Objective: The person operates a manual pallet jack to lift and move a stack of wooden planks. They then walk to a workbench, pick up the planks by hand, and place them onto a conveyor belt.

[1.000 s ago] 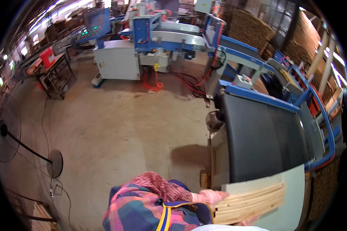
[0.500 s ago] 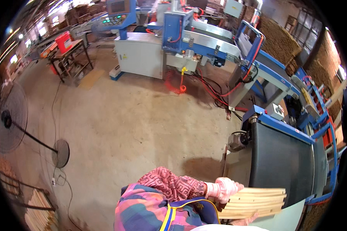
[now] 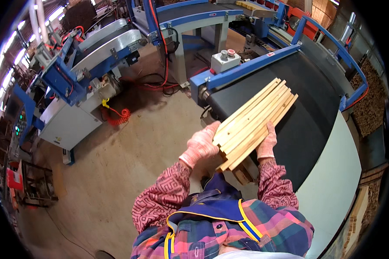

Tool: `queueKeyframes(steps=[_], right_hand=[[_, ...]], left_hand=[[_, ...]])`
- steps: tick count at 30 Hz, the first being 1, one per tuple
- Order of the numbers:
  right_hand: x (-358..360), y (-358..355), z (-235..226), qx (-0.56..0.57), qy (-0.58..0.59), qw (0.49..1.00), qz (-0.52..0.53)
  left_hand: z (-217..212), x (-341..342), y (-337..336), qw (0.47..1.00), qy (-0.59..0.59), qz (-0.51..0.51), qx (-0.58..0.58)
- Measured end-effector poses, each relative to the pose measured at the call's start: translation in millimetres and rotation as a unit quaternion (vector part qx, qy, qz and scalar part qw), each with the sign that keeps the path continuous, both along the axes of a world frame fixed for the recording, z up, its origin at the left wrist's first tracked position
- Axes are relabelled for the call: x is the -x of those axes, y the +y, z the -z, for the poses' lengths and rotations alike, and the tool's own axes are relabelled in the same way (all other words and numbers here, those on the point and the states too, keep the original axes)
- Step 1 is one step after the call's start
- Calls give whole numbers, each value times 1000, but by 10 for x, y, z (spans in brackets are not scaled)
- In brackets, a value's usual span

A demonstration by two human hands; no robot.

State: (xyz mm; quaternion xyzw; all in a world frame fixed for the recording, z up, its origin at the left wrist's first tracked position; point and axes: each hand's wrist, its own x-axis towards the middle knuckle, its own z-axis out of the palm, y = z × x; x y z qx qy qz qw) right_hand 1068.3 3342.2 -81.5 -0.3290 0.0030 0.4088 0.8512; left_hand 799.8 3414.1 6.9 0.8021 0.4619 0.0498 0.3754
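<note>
A bundle of pale wooden strips [image 3: 255, 123] lies slanted between my hands, its far end over the black conveyor belt [image 3: 307, 116]. My left hand [image 3: 202, 144], in a pinkish-white knitted glove, grips the bundle's left edge near its close end. On the opposite side, my right hand [image 3: 268, 142], gloved alike, is closed on the right edge with its thumb up along the wood. The strips sit side by side with uneven ends. Whether the far end rests on the belt or hangs above it, I cannot tell.
A blue rail [image 3: 255, 64] edges the belt, with a grey control box [image 3: 225, 61] carrying a red button. A pale green board [image 3: 333, 172] adjoins the belt at the right. Left stands a blue and white machine [image 3: 69, 125] with a coiled red hose [image 3: 119, 117].
My view has swung right, toward the conveyor. The wooden strips have moved from beside the belt's near end to out in front of me, and both hands now show on them.
</note>
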Motion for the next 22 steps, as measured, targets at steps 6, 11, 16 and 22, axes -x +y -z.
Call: queueKeyframes(steps=[6, 11, 16, 22], right_hand=[[-542, 1486, 192, 149, -135, 977, 67], [-847, 1550, -519, 539, -443, 670, -252], [-716, 1555, -776, 599, -390, 641, -280], [-886, 1823, -579, 451, -670, 554, -201]], left_hand=[[-153, -372, 1376, 994, 71, 14, -85], [26, -485, 1831, 997, 62, -36, -40], [312, -470, 1908, 999, -10, 23, -41], [786, -432, 1987, 987, -68, 80, -125]])
